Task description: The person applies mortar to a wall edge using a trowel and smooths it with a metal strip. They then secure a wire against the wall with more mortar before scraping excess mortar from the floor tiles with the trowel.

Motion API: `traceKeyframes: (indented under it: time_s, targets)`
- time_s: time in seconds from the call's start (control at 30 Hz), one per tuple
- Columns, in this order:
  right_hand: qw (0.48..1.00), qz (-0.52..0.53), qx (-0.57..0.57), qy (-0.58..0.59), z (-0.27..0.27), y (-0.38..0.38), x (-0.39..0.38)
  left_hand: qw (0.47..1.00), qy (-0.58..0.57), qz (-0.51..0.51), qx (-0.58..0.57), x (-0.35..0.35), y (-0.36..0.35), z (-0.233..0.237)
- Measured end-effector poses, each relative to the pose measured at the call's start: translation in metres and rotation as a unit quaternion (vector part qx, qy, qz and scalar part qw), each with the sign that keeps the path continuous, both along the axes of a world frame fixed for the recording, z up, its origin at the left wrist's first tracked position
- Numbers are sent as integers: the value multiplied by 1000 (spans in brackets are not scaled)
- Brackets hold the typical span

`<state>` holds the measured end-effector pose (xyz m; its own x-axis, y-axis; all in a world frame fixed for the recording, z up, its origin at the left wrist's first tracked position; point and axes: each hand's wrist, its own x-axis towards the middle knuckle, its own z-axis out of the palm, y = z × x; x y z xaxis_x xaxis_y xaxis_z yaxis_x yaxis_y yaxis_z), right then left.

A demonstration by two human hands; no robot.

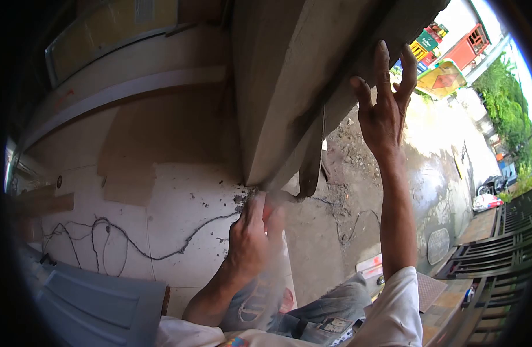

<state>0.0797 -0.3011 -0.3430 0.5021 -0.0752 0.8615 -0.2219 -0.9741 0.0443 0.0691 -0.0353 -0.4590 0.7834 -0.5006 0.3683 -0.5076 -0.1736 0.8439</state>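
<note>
My left hand [249,237] is closed low down, at the foot of a grey concrete column [277,87]. A reddish thing shows between its fingers, partly blurred by grey haze, and its kind cannot be made out. Just beyond those fingers hangs a dark, thin curved strip [310,168], which runs up along the column's edge. Higher on the right, my right hand [386,110] has its fingers spread against or close to the long grey edge [358,75] beside the column. Nothing shows in its grasp.
A dark cord [167,254] winds over pale floor tiles [179,191] strewn with crumbs. Rubble [358,150] lies on the rough ground at right. A grey panelled door [98,301] is at lower left; dark metal bars [503,248] stand at right, coloured crates [425,43] farther off.
</note>
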Motion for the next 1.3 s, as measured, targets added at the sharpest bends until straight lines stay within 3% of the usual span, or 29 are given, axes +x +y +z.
traceKeyframes:
  time_s: [0.33,0.7,1.3]
  targets:
    - [994,-46,30,89,-47,10,-19,999,-10,0,-36,9,-21,18]
    - [996,-42,15,76,-56,10,-10,998,-20,0,-51,20,-31,26]
    - [998,-7,-2,58,-58,1,-5,1000,-25,5,-8,24,-26,-13]
